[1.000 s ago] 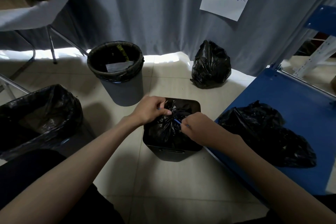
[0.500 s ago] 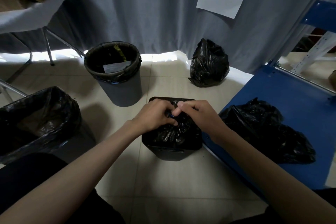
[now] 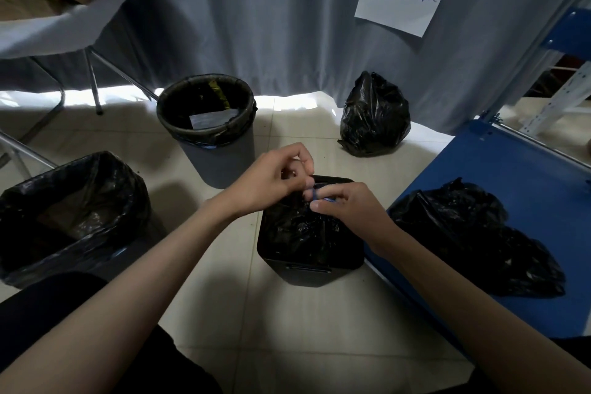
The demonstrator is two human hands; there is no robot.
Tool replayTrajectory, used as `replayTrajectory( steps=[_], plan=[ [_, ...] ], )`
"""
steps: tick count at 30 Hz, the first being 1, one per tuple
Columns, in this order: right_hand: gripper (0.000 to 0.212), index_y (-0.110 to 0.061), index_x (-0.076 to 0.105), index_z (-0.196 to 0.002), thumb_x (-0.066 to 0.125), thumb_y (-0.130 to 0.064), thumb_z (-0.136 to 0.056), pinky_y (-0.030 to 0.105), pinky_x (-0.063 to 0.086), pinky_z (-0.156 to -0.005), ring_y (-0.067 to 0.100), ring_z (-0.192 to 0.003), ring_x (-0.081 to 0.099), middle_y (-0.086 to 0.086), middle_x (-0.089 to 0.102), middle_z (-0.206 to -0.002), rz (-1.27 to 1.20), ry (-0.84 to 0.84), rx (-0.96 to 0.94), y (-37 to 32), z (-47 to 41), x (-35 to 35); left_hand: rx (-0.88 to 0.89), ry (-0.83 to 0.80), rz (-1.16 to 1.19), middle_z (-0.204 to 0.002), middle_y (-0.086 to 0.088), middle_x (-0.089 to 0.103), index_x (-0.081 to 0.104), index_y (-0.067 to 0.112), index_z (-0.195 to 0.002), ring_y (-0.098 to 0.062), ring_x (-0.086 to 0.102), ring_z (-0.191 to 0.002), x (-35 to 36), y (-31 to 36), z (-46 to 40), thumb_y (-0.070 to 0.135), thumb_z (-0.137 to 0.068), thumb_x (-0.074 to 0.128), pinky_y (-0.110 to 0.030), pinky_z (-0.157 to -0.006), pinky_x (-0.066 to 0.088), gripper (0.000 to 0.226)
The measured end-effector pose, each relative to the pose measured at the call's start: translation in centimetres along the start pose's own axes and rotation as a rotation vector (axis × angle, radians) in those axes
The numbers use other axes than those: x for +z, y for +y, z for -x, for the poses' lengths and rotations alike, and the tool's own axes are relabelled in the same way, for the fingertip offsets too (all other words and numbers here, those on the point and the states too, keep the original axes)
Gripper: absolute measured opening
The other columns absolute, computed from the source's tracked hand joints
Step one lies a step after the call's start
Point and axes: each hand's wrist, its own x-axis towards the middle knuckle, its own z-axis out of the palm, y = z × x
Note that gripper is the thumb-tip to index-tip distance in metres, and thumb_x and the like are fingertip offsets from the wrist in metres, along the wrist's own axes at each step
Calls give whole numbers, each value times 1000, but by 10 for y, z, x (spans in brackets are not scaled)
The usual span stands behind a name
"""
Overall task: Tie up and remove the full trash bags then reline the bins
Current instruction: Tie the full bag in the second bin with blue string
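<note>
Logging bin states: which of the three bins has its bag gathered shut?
The small square black bin under both hands, bag bunched at the blue drawstring. The round grey bin and large left bin gape open.

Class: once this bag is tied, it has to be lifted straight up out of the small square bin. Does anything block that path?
Nothing visible does. The bag sits gathered inside the small square bin, open above. Only the left hand and right hand, pinching its blue tie, are over it.

I see a black bag (image 3: 303, 227) in a black square bin (image 3: 307, 272), its drawstring (image 3: 315, 193) blue. At eleven o'clock a grey round bin (image 3: 220, 160) (black liner, yellow scrap inside). At three o'clock, a blue platform (image 3: 511, 176).
</note>
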Motion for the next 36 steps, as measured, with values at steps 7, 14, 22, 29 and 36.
replayTrajectory(
  steps=[7, 14, 22, 29, 36],
  plan=[
    [18, -8, 78, -90, 62, -12, -94, 16, 46, -63, 0, -70, 61, 5, 76, -84, 105, 62, -79, -4, -4, -5, -101, 30, 17, -105, 4, 71, 58, 28, -120, -15, 61, -77, -7, -17, -7, 23, -67, 90, -27, -76, 52, 62],
    [21, 1, 74, -97, 54, -5, -98, 12, 47, -64, -4, -64, 58, 8, 75, -90, -71, 80, -50, -5, -3, -9, -232, 113, -11, -63, 9, 69, 77, 16, -84, 3, 59, -60, -3, -15, -5, 13, -76, 82, -14, -62, 47, 10],
    [18, -5, 73, -98, 57, -12, -98, 21, 50, -67, 13, -72, 61, 7, 66, -76, -314, 225, 73, 1, -3, -13, -287, -127, 92, -72, -1, 72, 78, 14, -80, -3, 61, -70, -25, -8, -2, 15, -77, 81, -11, -70, 45, 5],
    [18, 0, 73, -96, 58, -9, -97, 23, 52, -68, 18, -74, 60, 8, 69, -79, -258, 157, 8, -1, -5, -9, -275, -167, 74, -74, 1, 71, 72, 14, -94, -4, 61, -71, -2, -6, -3, 23, -73, 86, -19, -73, 46, 27],
    [13, -5, 76, -90, 64, -3, -90, 26, 53, -63, 11, -64, 62, 6, 73, -76, -96, 192, -110, -2, -6, -7, -203, -69, 14, -69, -8, 69, 75, 19, -81, -7, 54, -59, 24, 2, -5, 28, -71, 87, -26, -64, 44, 18]
  ],
)
